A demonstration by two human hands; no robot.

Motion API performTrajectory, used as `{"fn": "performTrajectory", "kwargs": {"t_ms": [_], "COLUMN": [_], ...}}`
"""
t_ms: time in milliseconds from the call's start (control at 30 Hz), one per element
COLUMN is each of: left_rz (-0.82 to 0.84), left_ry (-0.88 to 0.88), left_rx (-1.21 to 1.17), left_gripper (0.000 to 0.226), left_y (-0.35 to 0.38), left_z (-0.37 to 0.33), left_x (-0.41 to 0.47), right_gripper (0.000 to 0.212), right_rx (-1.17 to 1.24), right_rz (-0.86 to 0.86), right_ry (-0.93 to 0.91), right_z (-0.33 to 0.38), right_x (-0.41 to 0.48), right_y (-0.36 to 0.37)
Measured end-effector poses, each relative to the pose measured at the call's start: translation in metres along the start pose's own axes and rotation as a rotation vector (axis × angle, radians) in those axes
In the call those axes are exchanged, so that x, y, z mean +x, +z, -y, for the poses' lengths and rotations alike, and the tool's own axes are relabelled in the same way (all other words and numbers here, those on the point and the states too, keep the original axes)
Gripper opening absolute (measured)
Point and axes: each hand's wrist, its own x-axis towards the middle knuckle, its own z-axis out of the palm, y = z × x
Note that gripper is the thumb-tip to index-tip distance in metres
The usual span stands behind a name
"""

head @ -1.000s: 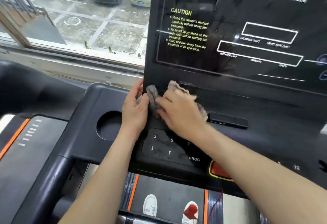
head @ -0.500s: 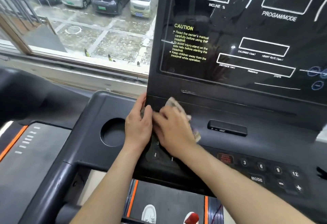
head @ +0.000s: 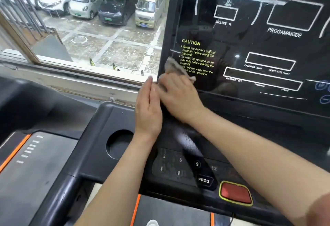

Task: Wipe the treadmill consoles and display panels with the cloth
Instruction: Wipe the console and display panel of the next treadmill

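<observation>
Cloth (head: 175, 70) moved up from console ledge onto display panel (head: 250, 47), lower-left corner. R hand (head: 180, 97) presses it flat; L hand (head: 149, 108) open, alongside panel edge. Keypad (head: 180, 165) streaked wet; panel wipe starting.

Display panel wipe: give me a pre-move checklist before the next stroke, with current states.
1. Cloth in the right hand: ok, pressed flat under it.
2. Cloth touching the display panel: ok, at its lower left corner, over part of the yellow caution text.
3. Left hand out of the stroke path: ok, it lies along the panel's left edge, beside the right hand.
4. Panel to the right free of obstacles: ok, nothing rests on it.
5. Wrist and forearm off the keypad and red stop button: cannot tell, the forearm passes above them and the gap is not visible.
6. Cloth clean enough: cannot tell.
</observation>
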Motion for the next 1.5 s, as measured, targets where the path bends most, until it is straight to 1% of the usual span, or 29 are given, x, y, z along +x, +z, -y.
{"fn": "performTrajectory", "kwargs": {"t_ms": [100, 133, 233, 300, 367, 433, 500, 533, 567, 633, 700, 767, 867, 900, 967, 1100, 1167, 1234, 1267, 1300, 1367, 1434, 1500], "left_rz": [0.016, 0.015, 0.037, 0.059, 0.038, -0.006, -0.067, -0.102, -0.131, -0.186, -0.206, -0.237, -0.234, -0.222, -0.211, -0.197, -0.181, -0.169, -0.168, -0.168, -0.154, -0.144, -0.160], "left_ry": [0.140, 0.181, 0.231, 0.248, 0.216, 0.159, 0.110, 0.119, 0.156, 0.236, 0.269, 0.282, 0.271, 0.262, 0.255, 0.214, 0.207, 0.206, 0.211, 0.210, 0.192, 0.180, 0.196], "left_rx": [0.004, 0.004, 0.003, 0.020, 0.045, 0.051, 0.055, 0.090, 0.134, 0.192, 0.214, 0.250, 0.267, 0.263, 0.269, 0.290, 0.281, 0.292, 0.309, 0.326, 0.344, 0.343, 0.332], "left_gripper": [0.048, 0.049, 0.048, 0.046, 0.044, 0.040, 0.027, 0.025, 0.029, 0.043, 0.050, 0.050, 0.044, 0.043, 0.044, 0.039, 0.034, 0.029, 0.032, 0.036, 0.041, 0.038, 0.034], "left_y": [0.010, 0.013, 0.026, 0.034, 0.040, 0.044, 0.050, 0.053, 0.056, 0.059, 0.060, 0.061, 0.061, 0.061, 0.061, 0.060, 0.056, 0.053, 0.053, 0.053, 0.055, 0.054, 0.053], "left_z": [-0.040, -0.051, -0.074, -0.078, -0.081, -0.082, -0.080, -0.077, -0.073, -0.065, -0.062, -0.062, -0.065, -0.066, -0.066, -0.059, -0.053, -0.052, -0.053, -0.052, -0.053, -0.054, -0.052], "left_x": [0.035, 0.045, 0.065, 0.072, 0.081, 0.092, 0.098, 0.098, 0.096, 0.093, 0.095, 0.098, 0.096, 0.095, 0.095, 0.095, 0.092, 0.091, 0.093, 0.093, 0.092, 0.091, 0.091], "right_gripper": [0.013, 0.015, 0.034, 0.046, 0.049, 0.050, 0.052, 0.054, 0.057, 0.057, 0.054, 0.054, 0.054, 0.053, 0.054, 0.053, 0.050, 0.048, 0.048, 0.048, 0.048, 0.049, 0.051], "right_rx": [-0.055, -0.082, -0.180, -0.212, -0.184, -0.122, -0.057, -0.044, -0.044, -0.072, -0.121, -0.176, -0.245, -0.255, -0.245, -0.178, -0.168, -0.207, -0.244, -0.268, -0.294, -0.280, -0.252], "right_rz": [-0.081, -0.095, -0.114, -0.142, -0.187, -0.182, -0.092, -0.038, 0.009, 0.037, 0.035, -0.030, -0.150, -0.159, -0.120, 0.010, 0.020, 0.033, 0.005, -0.021, -0.062, -0.059, -0.032], "right_ry": [0.030, 0.041, 0.192, 0.304, 0.339, 0.307, 0.277, 0.270, 0.262, 0.204, 0.166, 0.223, 0.427, 0.465, 0.458, 0.331, 0.255, 0.196, 0.207, 0.261, 0.416, 0.498, 0.454], "right_z": [-0.038, -0.054, -0.105, -0.124, -0.123, -0.103, -0.077, -0.066, -0.059, -0.065, -0.085, -0.110, -0.145, -0.146, -0.129, -0.073, -0.074, -0.094, -0.109, -0.124, -0.148, -0.142, -0.118], "right_x": [0.045, 0.062, 0.119, 0.143, 0.141, 0.115, 0.072, 0.051, 0.034, 0.022, 0.042, 0.084, 0.143, 0.150, 0.135, 0.056, 0.044, 0.068, 0.090, 0.112, 0.145, 0.143, 0.109], "right_y": [-0.014, -0.020, -0.039, -0.046, -0.042, -0.032, -0.021, -0.018, -0.018, -0.021, -0.028, -0.037, -0.050, -0.050, -0.043, -0.024, -0.026, -0.038, -0.044, -0.048, -0.055, -0.053, -0.045]}}
